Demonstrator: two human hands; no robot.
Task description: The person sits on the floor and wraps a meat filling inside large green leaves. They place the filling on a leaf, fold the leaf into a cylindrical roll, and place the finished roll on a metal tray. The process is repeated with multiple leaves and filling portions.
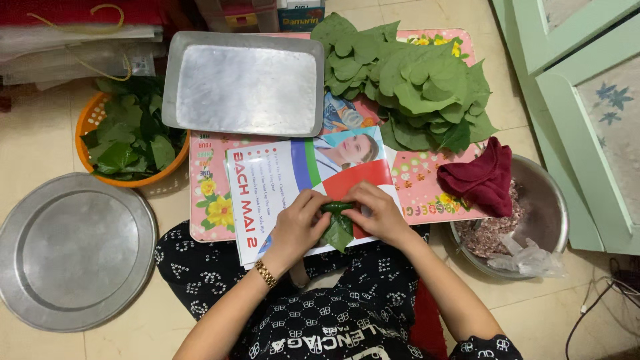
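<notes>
Pinching the green leaf roll between our left hand and right hand, its length crosswise, both equally near.

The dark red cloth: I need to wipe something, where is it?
In the head view, the dark red cloth is draped over the metal bowl's rim at right, below the leaf pile.

Left hand and right hand close together, fingers curled inward, forearms angled in.
</notes>
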